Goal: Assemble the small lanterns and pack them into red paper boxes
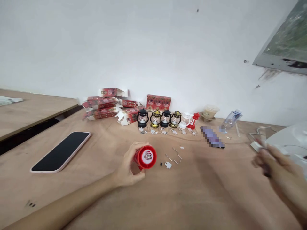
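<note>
Lantern in our left hand: the red body lies on its side on the table, its round underside turned toward us, and our fingers are wrapped around it from the left, thumb below, clamped on the red shell. Just right of it on the wood lie a small black bit, a white tab and a bent wire, all apart from the lantern.

Our right hand hangs near the right edge, blurred. We cannot tell whether its fingers are together or apart, or whether they hold anything. A white fan sits just behind it.

Farther back, a row of small lanterns stands upright, black and gold ones, then a white and a red one. Behind them three red boxes stand against the wall, and a loose pile of boxes lies to the left. A phone lies face up at our left, well apart from the hand. A clear bottle lies tipped on the right, near a cup.
</note>
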### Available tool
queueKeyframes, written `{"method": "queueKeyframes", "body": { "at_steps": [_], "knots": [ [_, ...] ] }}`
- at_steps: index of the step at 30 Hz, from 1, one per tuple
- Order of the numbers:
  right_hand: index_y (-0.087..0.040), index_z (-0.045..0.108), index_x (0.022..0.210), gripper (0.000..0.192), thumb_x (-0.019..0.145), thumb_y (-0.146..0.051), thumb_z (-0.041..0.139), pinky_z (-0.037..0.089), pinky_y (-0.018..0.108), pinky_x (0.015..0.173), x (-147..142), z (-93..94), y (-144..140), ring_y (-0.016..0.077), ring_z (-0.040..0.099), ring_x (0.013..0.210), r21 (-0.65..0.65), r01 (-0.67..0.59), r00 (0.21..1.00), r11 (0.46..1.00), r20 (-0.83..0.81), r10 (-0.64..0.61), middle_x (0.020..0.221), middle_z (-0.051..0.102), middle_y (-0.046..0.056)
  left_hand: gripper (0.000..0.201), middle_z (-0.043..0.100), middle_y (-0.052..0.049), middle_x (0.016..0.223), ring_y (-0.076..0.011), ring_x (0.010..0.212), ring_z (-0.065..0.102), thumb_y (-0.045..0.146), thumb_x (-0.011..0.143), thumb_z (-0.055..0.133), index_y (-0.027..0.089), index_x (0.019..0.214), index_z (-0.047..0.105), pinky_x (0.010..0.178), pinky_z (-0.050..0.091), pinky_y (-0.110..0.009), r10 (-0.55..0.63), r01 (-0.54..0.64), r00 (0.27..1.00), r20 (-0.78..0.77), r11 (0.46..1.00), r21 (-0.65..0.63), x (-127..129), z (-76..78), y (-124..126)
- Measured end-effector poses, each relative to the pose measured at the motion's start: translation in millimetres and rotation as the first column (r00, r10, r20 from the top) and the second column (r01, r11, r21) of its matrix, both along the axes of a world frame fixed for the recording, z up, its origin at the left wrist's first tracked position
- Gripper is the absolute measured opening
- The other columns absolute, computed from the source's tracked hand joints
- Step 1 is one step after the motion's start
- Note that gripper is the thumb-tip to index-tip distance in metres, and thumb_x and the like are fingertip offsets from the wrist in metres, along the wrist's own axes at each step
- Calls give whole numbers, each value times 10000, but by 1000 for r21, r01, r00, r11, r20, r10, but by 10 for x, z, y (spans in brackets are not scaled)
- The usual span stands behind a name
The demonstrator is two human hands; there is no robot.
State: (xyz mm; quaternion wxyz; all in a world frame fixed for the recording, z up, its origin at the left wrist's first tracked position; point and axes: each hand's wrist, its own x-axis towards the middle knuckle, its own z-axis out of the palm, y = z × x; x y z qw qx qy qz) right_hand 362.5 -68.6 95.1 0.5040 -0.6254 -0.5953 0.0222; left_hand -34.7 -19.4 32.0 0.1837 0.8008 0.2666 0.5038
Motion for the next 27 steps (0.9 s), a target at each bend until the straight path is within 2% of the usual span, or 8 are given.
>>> {"method": "queueKeyframes", "body": {
  "at_steps": [1,2,3,6,8,12,19,27],
  "knots": [
    [-229,613,1110,313,880,-425,532,430,221,396,-232,-6,38,115,528,462,-45,-97,994,994,-54,95,606,576,25,601,549,-117,1137,-267,1045,550,109,645,562,205,1221,420,872,467,-383,-9,9,1000,3,1000,5,2,15,-23],
    [-253,589,1148,343,852,-426,575,446,227,396,-480,0,54,112,520,445,-68,-220,970,973,-125,210,639,603,19,614,553,-111,1125,-259,1022,560,114,644,562,208,1234,419,855,473,-368,-15,15,1000,10,1000,4,5,25,-46],
    [-263,599,1122,352,806,-415,639,472,229,414,-726,16,51,119,554,475,-57,-297,949,953,-128,288,697,635,22,623,555,-108,1117,-255,1004,568,119,643,565,208,1242,421,842,478,-356,-21,21,1000,19,1000,0,8,29,-68],
    [-257,677,802,135,718,-345,735,514,208,459,-1304,101,3,132,624,560,1,-397,917,918,31,397,710,662,1,665,554,-113,1148,-257,1016,580,125,655,579,206,1289,395,860,479,-347,-27,30,998,53,998,-54,20,-1,-121],
    [-256,681,763,41,745,-278,711,546,210,537,-1494,145,-11,149,658,695,28,-486,870,874,118,479,802,671,10,732,548,-124,1186,-262,1065,571,120,676,588,210,1351,320,901,471,-355,-28,38,995,99,994,-103,32,-42,-140],
    [-261,677,835,92,807,-192,623,561,220,592,-1557,147,7,147,651,741,-5,-560,814,829,181,551,810,654,12,819,540,-145,1242,-269,1144,545,102,695,600,219,1402,205,942,464,-375,-57,83,983,176,986,-144,57,-104,-148],
    [-228,646,827,141,793,-98,601,535,161,514,-1612,138,-47,101,626,635,15,-548,807,836,273,524,781,638,3,792,536,-144,1277,-277,1158,544,78,646,626,210,1357,304,981,446,-399,-79,104,972,220,989,-103,67,-136,-121],
    [-230,645,835,143,804,-98,601,540,141,538,-1656,168,-18,91,638,653,-20,-543,809,839,257,529,794,655,-9,823,553,-137,1250,-258,1124,562,72,627,625,208,1365,289,935,486,-377,-78,98,974,211,992,-82,94,-137,-131]
  ]
}}
